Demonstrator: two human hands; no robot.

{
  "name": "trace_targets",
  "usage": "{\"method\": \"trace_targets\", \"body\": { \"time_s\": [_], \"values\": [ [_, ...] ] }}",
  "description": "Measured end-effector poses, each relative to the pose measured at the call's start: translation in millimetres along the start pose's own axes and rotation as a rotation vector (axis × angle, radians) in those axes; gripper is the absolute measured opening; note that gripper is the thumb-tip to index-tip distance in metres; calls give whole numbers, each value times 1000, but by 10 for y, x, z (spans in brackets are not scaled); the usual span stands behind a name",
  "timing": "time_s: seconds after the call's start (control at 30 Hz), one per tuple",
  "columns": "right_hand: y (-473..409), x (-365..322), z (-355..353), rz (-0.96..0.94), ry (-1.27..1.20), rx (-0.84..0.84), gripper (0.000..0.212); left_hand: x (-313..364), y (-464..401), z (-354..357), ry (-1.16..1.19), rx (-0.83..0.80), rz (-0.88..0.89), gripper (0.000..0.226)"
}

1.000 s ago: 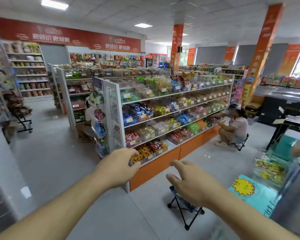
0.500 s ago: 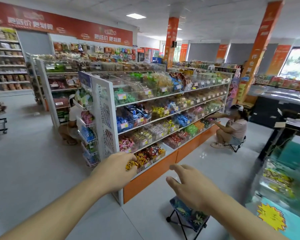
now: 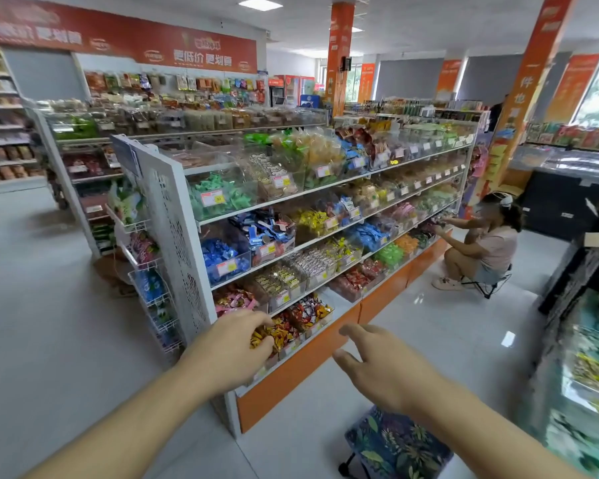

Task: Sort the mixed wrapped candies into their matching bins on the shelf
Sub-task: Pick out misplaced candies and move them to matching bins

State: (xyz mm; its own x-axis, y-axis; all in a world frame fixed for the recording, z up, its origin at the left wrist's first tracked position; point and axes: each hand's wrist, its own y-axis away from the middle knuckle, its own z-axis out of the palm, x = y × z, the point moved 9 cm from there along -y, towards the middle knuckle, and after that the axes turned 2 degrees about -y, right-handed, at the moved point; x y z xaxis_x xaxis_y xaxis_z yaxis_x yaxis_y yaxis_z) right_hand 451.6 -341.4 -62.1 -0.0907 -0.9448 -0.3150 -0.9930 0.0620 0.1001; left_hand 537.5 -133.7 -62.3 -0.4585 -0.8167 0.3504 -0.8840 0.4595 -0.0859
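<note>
A long white shelf (image 3: 346, 183) with an orange base carries rows of clear bins full of wrapped candies. The bottom row's nearest bins hold yellow and red candies (image 3: 305, 314). My left hand (image 3: 234, 345) reaches toward that corner with its fingers curled; yellow wrappers show right at the fingertips, and whether they are in the hand or in the bin behind is unclear. To its right, my right hand (image 3: 377, 368) hovers with fingers spread and holds nothing.
A folding stool with a leaf-print seat (image 3: 395, 444) stands under my right hand. Another person (image 3: 481, 248) crouches at the shelf's far end. Wire baskets (image 3: 146, 271) hang on the near end panel. A glass case (image 3: 588, 375) lines the right side.
The view has come closer to the shelf, whose near corner now sits just beyond my hands. Both hands keep their poses, the right one slightly lower over the stool.
</note>
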Motion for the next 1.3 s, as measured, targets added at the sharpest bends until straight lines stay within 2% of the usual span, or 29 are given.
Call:
{"method": "trace_targets", "body": {
  "time_s": [0.37, 0.63, 0.77, 0.93, 1.3],
  "values": [
    [-1698, 246, -156, -48, 20, -57, 54, -481, -1581, 245, 12, -17, -33, 36],
    [-2823, 414, -210, 46, 32, -41, 56, -823, -2840, 463, 50, -60, 58, 13],
    [-3323, 572, -231, 84, 19, -44, 55, -901, -3375, 561, 57, -70, 78, 29],
    [-4154, 791, -99, 74, -24, -87, 53, -1100, -3973, 774, 65, -83, 70, 27],
    [-6280, 1150, 531, -97, -59, -292, 51, -1794, -5117, 1396, 152, -114, -165, 42]
  ]
}}
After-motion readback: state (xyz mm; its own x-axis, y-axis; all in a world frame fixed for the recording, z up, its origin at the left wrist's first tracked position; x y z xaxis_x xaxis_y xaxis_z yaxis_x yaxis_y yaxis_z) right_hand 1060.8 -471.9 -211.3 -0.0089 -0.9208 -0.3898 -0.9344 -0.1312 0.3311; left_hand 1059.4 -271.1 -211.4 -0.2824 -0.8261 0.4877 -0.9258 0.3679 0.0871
